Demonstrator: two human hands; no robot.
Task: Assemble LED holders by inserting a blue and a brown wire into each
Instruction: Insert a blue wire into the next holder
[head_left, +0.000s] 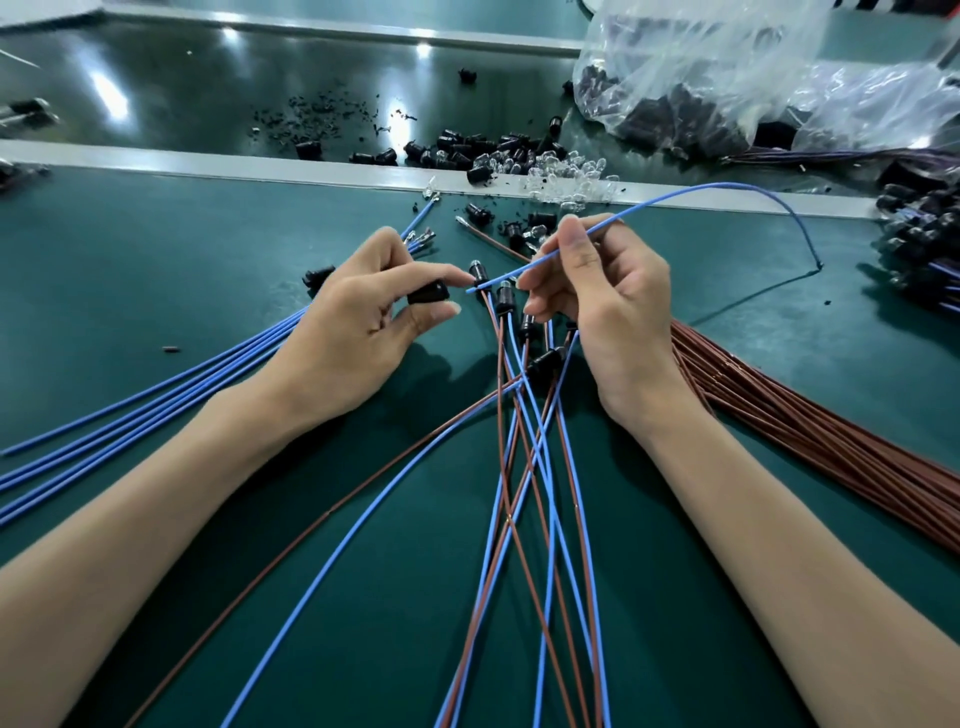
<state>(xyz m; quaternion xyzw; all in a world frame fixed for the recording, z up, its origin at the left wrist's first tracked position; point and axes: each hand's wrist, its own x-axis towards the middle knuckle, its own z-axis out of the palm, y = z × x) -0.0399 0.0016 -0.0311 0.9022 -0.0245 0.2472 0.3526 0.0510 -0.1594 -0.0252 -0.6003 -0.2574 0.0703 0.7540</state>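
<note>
1. Left hand (358, 332) pinches a black LED holder (428, 292) above the counter (156, 249).
2. Right hand (602, 301) pinches a blue wire (675, 195), whose tip is just beside the holder at its 3 o'clock.
3. Brown wire bundle (805, 431) lies at the right hand's 4 o'clock.

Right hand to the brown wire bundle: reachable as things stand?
Probably yes: the brown wire bundle lies uncovered beside the right hand, nothing between. But that hand pinches a blue wire, so its fingers are busy.
</note>
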